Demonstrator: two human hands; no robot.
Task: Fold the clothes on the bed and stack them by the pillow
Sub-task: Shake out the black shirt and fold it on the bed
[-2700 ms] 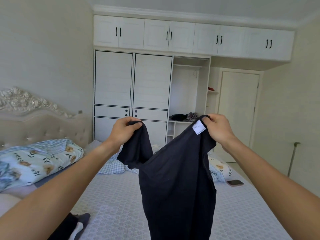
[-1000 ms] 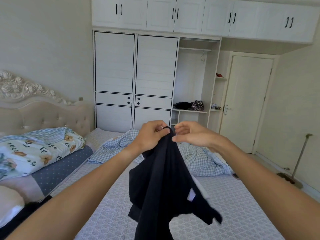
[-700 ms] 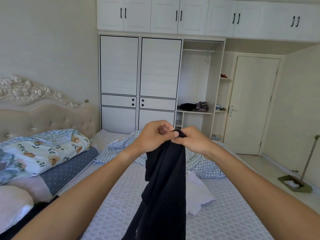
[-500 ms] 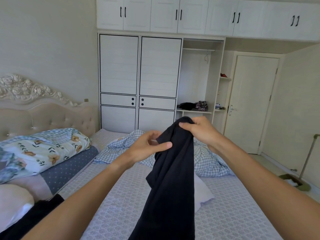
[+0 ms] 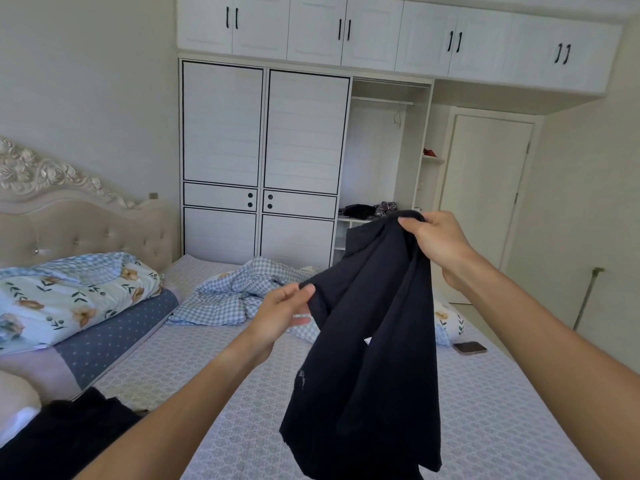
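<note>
While the right hand (image 5: 434, 242) grips the top edge of the dark garment (image 5: 372, 341) at centre right of the frame, the left hand (image 5: 282, 315) pinches a lower fold at centre, thumb on the cloth. It hangs in the air over the bed (image 5: 194, 368). A checked blanket (image 5: 235, 294) lies crumpled behind, a phone (image 5: 470, 348) at right, another dark garment (image 5: 65, 434) at lower left.

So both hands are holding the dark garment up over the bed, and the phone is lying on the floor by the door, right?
Not quite. The head view shows the phone lying on the bed, near its right edge. The left hand and right hand do hold the dark garment up.
</note>
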